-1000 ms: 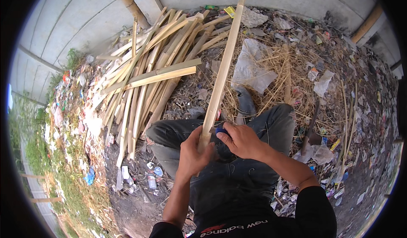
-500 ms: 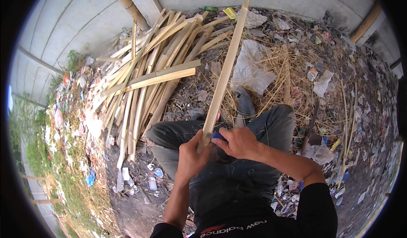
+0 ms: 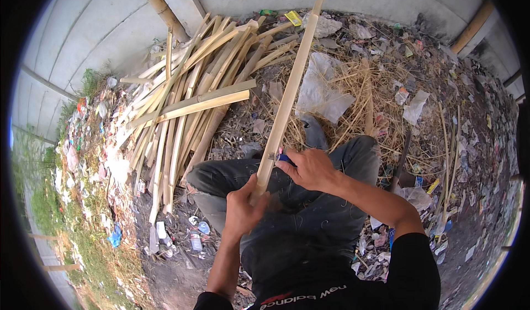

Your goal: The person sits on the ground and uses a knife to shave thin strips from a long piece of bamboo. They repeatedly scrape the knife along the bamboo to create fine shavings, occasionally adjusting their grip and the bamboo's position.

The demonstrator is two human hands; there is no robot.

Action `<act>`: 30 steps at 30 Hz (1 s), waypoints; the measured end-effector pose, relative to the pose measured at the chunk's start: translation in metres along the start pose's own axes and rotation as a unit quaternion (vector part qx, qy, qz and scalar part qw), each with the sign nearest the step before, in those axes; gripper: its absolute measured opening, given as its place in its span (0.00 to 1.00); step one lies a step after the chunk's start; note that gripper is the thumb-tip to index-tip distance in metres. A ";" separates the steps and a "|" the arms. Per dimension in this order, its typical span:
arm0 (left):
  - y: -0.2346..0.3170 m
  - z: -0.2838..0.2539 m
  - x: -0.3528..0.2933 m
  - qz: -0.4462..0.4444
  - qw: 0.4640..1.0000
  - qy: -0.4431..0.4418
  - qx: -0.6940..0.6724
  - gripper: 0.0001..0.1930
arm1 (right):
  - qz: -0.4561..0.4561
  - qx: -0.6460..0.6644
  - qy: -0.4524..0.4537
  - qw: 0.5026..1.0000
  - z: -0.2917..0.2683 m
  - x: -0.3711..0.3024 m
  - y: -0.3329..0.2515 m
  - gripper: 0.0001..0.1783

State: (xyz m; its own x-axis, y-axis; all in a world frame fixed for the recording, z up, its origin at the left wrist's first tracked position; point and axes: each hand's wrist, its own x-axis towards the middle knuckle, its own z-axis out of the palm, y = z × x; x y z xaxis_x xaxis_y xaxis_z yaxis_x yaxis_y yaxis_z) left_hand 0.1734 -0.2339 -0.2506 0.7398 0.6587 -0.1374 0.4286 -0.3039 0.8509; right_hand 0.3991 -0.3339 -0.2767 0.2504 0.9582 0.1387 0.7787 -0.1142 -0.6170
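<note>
A long, pale split-bamboo strip [image 3: 292,86] slants away from my lap toward the far wall. My left hand [image 3: 244,206] is closed around its near end. In my right hand [image 3: 312,169] is a small blue-handled tool [image 3: 284,158], gripped in bent fingers. Its short metal end meets the strip's right edge, a little beyond my left hand; fingers and blur hide the exact shape. Both hands are over my dark trousers [image 3: 301,216], between my folded legs.
A heap of split bamboo strips [image 3: 193,100] lies at the far left, below a grey panel wall [image 3: 364,1] with bamboo posts [image 3: 160,6]. Dry straw [image 3: 367,92], a plastic sheet [image 3: 326,89] and scattered litter cover the ground ahead. Thin sticks [image 3: 448,161] lie to the right.
My right hand has slid the blue-handled tool farther up the strip, away from my left hand. My left hand keeps its hold and has shifted slightly to the left.
</note>
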 end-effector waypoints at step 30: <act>-0.018 -0.004 -0.009 0.084 0.996 0.025 0.027 0.30 | 0.025 -0.058 0.054 0.997 -0.018 0.033 0.050 0.28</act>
State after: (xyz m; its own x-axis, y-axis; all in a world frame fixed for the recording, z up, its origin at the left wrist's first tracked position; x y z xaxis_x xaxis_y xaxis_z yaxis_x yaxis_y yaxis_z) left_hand 0.1572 -0.2315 -0.2631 0.7768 0.6289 0.0321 0.3284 -0.4482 0.8314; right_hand 0.4562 -0.3128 -0.2889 0.3461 0.9173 0.1968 0.8234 -0.1965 -0.5323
